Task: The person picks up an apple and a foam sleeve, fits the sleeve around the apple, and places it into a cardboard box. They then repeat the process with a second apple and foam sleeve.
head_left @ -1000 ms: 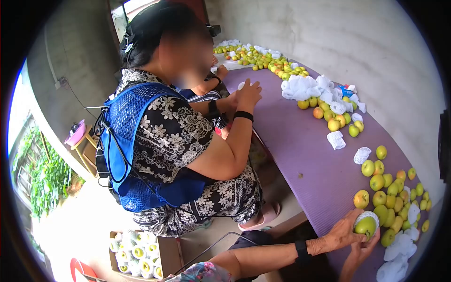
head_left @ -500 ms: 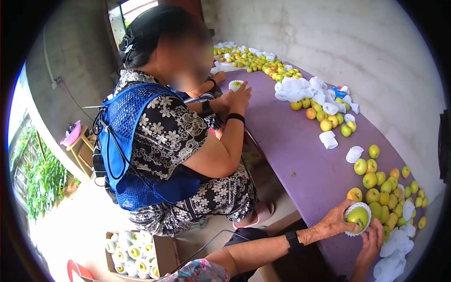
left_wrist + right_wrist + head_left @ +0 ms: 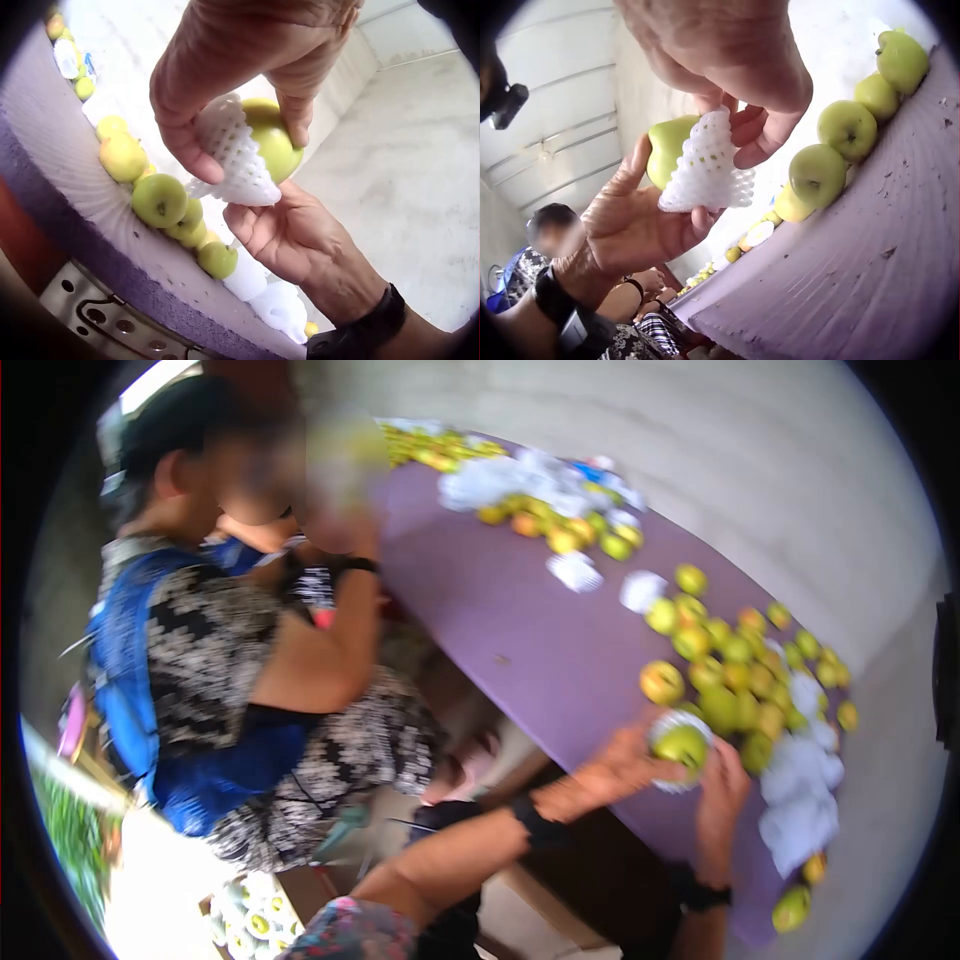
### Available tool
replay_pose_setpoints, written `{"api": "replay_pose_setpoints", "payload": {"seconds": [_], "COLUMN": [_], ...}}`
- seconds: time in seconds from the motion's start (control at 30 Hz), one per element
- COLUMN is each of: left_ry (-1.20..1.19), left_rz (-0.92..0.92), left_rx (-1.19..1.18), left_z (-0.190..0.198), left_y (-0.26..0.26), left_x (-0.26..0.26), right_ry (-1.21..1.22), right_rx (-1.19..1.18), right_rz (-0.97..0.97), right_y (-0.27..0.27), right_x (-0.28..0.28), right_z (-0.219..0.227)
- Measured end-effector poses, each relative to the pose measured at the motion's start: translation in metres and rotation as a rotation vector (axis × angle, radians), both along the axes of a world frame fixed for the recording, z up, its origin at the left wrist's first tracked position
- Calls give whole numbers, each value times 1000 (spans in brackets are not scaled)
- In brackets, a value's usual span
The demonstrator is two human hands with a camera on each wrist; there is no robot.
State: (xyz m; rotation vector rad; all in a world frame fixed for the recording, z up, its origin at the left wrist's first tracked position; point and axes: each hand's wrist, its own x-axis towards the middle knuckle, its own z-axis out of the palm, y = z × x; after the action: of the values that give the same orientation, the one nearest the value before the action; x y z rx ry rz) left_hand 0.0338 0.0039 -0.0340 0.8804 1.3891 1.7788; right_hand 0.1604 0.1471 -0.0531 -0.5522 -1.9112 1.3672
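Note:
A green apple point(image 3: 682, 748) sits partly inside a white foam net point(image 3: 238, 161), held between both hands at the table's near edge. The left hand point(image 3: 618, 765) grips the netted apple, thumb on one side and fingers on the other. From the other side the right hand point(image 3: 724, 790) pinches the net, its fingers curled at the foam in the right wrist view. Part of the apple point(image 3: 667, 148) is bare there; the net point(image 3: 709, 169) covers the rest.
Loose apples point(image 3: 735, 680) and white foam nets point(image 3: 800, 800) lie on the purple table point(image 3: 470, 600) beside the hands. A seated person point(image 3: 200, 650) is on the left. A box of netted apples point(image 3: 290, 905) stands on the floor. A wall runs behind the table.
The head view has swung, shifting the scene left. Both hands stay at the netted apple, and the right hand has come closer against it. The seated person's hands have risen toward the face.

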Motion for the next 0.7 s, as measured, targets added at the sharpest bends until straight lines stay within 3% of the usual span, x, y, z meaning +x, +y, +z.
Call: {"api": "replay_pose_setpoints", "payload": {"seconds": [0.1,0.2,0.47,0.7], "left_ry": [44,152,194,116], "left_rz": [47,106,92,103], "left_rx": [-174,-170,-105,0], "left_z": [-1,-3,-10,-13], "left_y": [1,4,11,10], "left_x": [-2,1,-3,-5], "right_ry": [-24,29,41,83], "right_rx": [367,566,629,657], "right_rz": [-91,-167,-244,-163], "right_y": [-10,-15,-17,-30], "right_x": [-4,-10,-14,-11], "right_z": [6,9,14,23]}}
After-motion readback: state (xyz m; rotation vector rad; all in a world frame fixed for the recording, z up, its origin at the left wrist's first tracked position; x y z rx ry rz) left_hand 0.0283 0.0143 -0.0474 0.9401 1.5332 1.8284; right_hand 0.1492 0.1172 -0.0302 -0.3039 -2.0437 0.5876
